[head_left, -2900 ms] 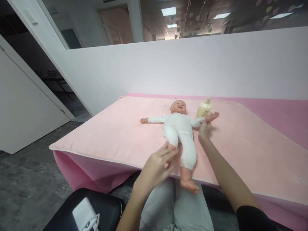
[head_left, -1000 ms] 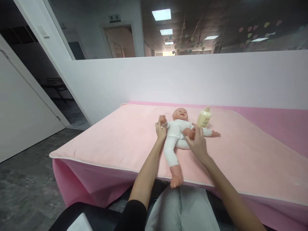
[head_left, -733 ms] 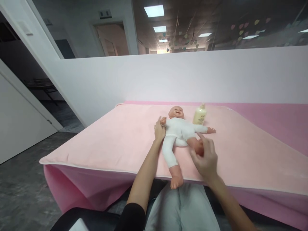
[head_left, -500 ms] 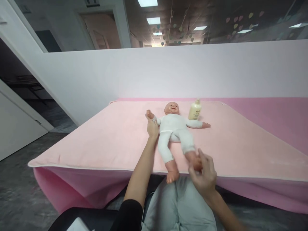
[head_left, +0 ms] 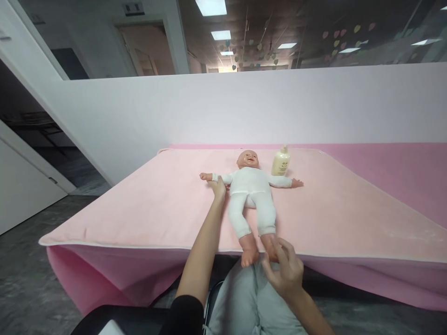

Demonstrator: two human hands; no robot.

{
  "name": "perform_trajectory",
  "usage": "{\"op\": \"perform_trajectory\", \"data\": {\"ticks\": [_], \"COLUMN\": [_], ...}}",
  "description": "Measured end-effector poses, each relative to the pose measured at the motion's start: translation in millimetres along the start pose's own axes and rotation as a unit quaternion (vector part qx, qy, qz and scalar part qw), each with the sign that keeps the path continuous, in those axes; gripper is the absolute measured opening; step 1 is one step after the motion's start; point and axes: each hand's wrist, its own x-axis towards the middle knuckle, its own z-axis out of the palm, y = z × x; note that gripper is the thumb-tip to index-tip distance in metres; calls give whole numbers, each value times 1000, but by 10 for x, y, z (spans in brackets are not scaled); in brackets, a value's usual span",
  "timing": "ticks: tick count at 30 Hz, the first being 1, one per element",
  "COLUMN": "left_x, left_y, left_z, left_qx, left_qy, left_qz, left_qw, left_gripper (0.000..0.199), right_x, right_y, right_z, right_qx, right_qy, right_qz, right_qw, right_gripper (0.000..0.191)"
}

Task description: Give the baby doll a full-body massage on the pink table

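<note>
The doll point(head_left: 249, 181) lies face up on the pink blanket point(head_left: 146, 209), feet over the near edge. The left hand point(head_left: 218, 188) clasps one sleeved arm; the right hand point(head_left: 286, 270) closes around a foot — how tightly, one cannot tell. Light, even holds probably serve best — no tugging edgeward.

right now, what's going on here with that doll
A person has both hands at a baby doll lying face up on a pink mat. The left hand is at the outstretched arm on that side; the right hand is at the foot nearer it, by the mat's front edge. A pale yellow bottle stands beside the doll's head.
</note>
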Motion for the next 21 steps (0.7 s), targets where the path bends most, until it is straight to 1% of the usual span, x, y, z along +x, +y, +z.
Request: {"op": "perform_trajectory", "data": {"ticks": [1,2,3,4,5,6,8,9,10,11,12,13,14,16,17,18,19,20,21], "left_x": [-7,-28,-60,-99,-141,-180,-238,-250,-250,-238,-214,-178,-134,-31,20,64,96,112,110], "left_y": [7,18,32,48,64,79,101,105,103,96,83,66,47,7,-10,-25,-36,-43,-46], "left_z": [-3,-11,-23,-37,-51,-64,-85,-90,-90,-85,-75,-60,-41,0,18,30,36,37,32], "left_qx": [1,19,57,109,167,223,297,313,315,304,282,248,202,89,28,-29,-73,-100,-111], "left_qy": [5,8,5,-11,-41,-78,-152,-173,-179,-169,-151,-126,-98,-42,-18,3,19,29,30], "left_qz": [6,34,76,122,165,199,242,249,248,236,219,197,168,79,25,-22,-55,-70,-69], "left_qw": [1000,999,995,987,971,951,911,900,899,907,922,940,960,992,999,999,996,992,991], "left_gripper": [65,67,68,68,65,60,52,51,51,52,54,56,57,50,45,40,36,33,31], "right_x": [-40,-16,68,201,364,539,844,942,990,982,921,811,664,320,161,37,-40,-61,-24], "right_y": [15,50,100,158,218,277,377,413,436,444,434,409,368,266,217,181,161,159,176], "right_z": [-55,-72,-51,4,87,191,412,501,559,576,550,482,381,132,12,-86,-153,-181,-168], "right_qx": [-8,-10,-6,6,22,40,97,128,153,171,176,170,153,97,59,27,7,-5,-6], "right_qy": [4,22,44,65,75,60,-24,-72,-111,-132,-132,-113,-81,-17,-7,-23,-39,-51,-52], "right_qz": [-17,-15,-1,27,58,86,121,122,115,102,88,72,58,24,-3,-44,-88,-114,-122], "right_qw": [1000,1000,999,998,995,994,988,982,975,971,972,976,983,995,998,998,995,992,991], "right_gripper": [59,59,59,58,54,49,41,41,41,41,40,39,37,36,34,33,32,31,29]}}
